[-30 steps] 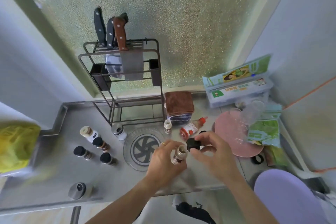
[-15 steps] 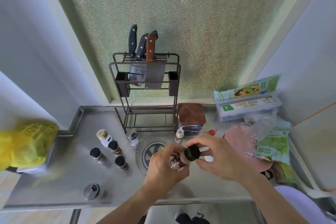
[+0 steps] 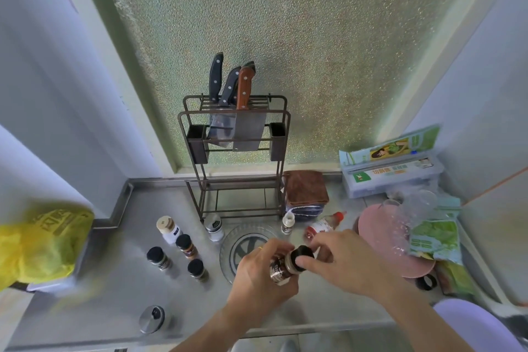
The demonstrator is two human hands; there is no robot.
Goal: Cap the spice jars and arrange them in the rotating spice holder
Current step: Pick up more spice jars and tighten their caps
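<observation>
while the left hand (image 3: 258, 274) grips the tilted spice jar (image 3: 281, 267) above the counter (image 3: 120, 288), the right hand (image 3: 340, 261) pinches its black cap (image 3: 303, 255) at the jar's mouth. the clear round holder (image 3: 228, 240) lies at eleven o'clock of the jar, three capped jars (image 3: 183, 257) well off at nine.

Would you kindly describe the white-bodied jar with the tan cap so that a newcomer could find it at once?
Start at the dark metal knife rack standing against the frosted window. On the steel counter to the lower left of its feet stands a cluster of small jars. The white jar is the one farthest back and left; its three nearest neighbours, the black-capped jars, are dark, while it alone has a white body and a tan cap.
</observation>
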